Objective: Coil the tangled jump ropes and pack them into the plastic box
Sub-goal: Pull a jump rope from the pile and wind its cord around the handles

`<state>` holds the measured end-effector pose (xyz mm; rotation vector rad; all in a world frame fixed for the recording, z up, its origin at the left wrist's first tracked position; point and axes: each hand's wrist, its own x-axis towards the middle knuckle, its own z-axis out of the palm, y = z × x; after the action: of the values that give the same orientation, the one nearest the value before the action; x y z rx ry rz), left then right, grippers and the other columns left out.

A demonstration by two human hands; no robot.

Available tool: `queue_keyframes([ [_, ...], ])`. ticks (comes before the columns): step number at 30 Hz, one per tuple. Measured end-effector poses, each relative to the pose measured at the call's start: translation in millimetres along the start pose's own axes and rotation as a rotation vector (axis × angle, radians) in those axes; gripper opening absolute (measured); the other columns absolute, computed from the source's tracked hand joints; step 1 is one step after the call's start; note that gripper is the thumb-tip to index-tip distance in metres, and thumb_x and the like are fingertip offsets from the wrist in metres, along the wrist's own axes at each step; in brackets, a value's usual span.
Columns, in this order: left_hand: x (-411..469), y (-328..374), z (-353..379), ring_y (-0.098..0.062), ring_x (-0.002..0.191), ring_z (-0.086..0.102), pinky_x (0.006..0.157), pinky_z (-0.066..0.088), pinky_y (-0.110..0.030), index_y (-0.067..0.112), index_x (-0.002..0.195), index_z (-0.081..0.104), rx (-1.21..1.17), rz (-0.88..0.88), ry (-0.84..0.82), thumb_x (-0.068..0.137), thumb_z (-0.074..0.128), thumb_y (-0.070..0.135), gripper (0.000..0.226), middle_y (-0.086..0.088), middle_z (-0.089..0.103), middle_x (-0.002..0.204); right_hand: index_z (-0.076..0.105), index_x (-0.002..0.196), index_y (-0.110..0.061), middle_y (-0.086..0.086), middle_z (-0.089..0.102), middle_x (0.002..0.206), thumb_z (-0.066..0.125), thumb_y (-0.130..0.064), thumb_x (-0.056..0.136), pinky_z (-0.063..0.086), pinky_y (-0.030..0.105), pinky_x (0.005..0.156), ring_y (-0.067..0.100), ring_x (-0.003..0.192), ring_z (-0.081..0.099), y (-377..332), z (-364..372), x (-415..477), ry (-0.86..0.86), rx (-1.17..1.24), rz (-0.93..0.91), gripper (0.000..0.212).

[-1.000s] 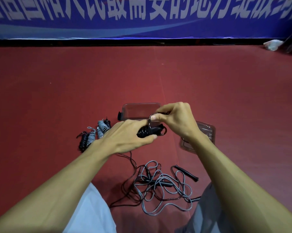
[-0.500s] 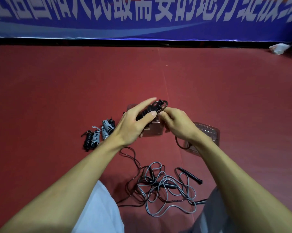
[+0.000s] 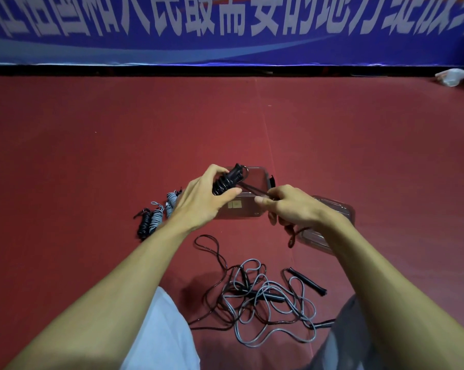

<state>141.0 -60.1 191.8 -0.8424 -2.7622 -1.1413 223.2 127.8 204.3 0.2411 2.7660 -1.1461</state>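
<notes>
Over the plastic box (image 3: 252, 208), glossy black rope coil (image 3: 226, 180) in left-hand grip (image 3: 202, 201), tail (image 3: 252, 189) in right-hand grip (image 3: 295, 209).

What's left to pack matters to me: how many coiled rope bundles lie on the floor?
4, left of the plastic box: black bundle, grey bundle, second grey bundle, and a second black bundle mostly hidden behind the left hand. More may be hidden.

My left grip (image 3: 201, 201) hides one side of the clear rectangular plastic box (image 3: 257, 169); my right grip (image 3: 297, 209) swallows a stretch of thin black jump rope (image 3: 225, 182) and covers part of the clear plastic lid (image 3: 343, 209).
</notes>
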Motion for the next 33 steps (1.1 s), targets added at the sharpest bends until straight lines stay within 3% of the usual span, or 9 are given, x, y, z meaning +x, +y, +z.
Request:
queue_keyframes([
  [3,1,0,0,-0.022,0.078,0.052,0.064,0.034,-0.032,0.027,0.115,0.044,0.086,-0.023,0.026,0.086,0.066,0.049,0.042,0.008,0.054,0.086,0.063,0.09,-0.012,0.004,0.064,0.075,0.039,-0.042,0.102,0.037,0.023,0.047,0.015,0.055,0.048,-1,-4,-4,0.057,-0.018,0.002,0.041],
  [9,4,0,7,-0.031,0.089,0.06,0.07,0.037,-0.034,0.032,0.119,0.042,0.265,-0.052,0.008,0.089,0.06,0.054,0.041,0.002,0.06,0.103,0.049,0.066,-0.019,0.002,0.056,0.068,0.027,-0.044,0.104,0.038,0.033,0.063,0.021,0.07,0.055,-8,1,-15,0.116,-0.151,-0.051,0.051],
  [14,8,-7,12,-0.034,0.104,0.06,0.075,0.038,-0.036,0.031,0.127,0.043,0.422,-0.042,-0.076,0.092,0.057,0.047,0.041,-0.003,0.061,0.115,0.045,0.083,-0.024,0.001,0.054,0.09,0.032,-0.035,0.104,0.037,0.033,0.069,0.032,0.092,0.058,-19,18,-20,0.068,-0.444,-0.253,0.027],
  [18,1,-7,11,-0.032,0.104,0.06,0.075,0.038,-0.034,0.034,0.131,0.044,0.549,0.029,-0.223,0.092,0.056,0.049,0.043,-0.001,0.057,0.111,0.06,0.103,-0.017,-0.003,0.057,0.101,0.034,-0.039,0.103,0.048,0.038,0.07,0.026,0.093,0.06,-20,20,-18,0.137,-0.646,-0.442,0.034],
  [22,-9,2,7,-0.028,0.09,0.061,0.069,0.044,-0.036,0.034,0.118,0.05,0.599,0.185,-0.317,0.087,0.055,0.047,0.033,0.005,0.049,0.089,0.062,0.099,-0.016,-0.008,0.044,0.09,0.039,-0.036,0.102,0.044,0.037,0.065,0.019,0.088,0.054,-17,13,-15,0.197,-0.575,-0.527,0.031],
  [25,-16,17,6,-0.02,0.084,0.059,0.067,0.043,-0.033,0.035,0.104,0.053,0.619,0.278,-0.322,0.082,0.052,0.069,0.041,0.012,0.047,0.084,0.063,0.092,-0.018,-0.007,0.044,0.09,0.043,-0.034,0.101,0.047,0.04,0.067,0.018,0.092,0.051,-13,9,-10,0.288,-0.462,-0.546,0.027],
  [29,-21,26,7,-0.016,0.075,0.055,0.064,0.036,-0.029,0.041,0.072,0.038,0.466,0.337,-0.251,0.082,0.042,0.072,0.032,0.018,0.047,0.071,0.066,0.094,-0.019,-0.01,0.043,0.086,0.048,-0.034,0.099,0.042,0.035,0.067,0.011,0.081,0.044,-4,6,-3,0.339,-0.316,-0.515,0.024],
  [33,-22,25,2,-0.016,0.066,0.051,0.062,0.035,-0.03,0.051,0.068,0.049,0.322,0.293,-0.293,0.079,0.049,0.067,0.02,0.013,0.05,0.064,0.061,0.082,-0.023,-0.012,0.052,0.079,0.065,-0.034,0.088,0.042,0.029,0.066,0.01,0.072,0.05,4,-1,2,0.42,-0.11,-0.517,0.014],
])
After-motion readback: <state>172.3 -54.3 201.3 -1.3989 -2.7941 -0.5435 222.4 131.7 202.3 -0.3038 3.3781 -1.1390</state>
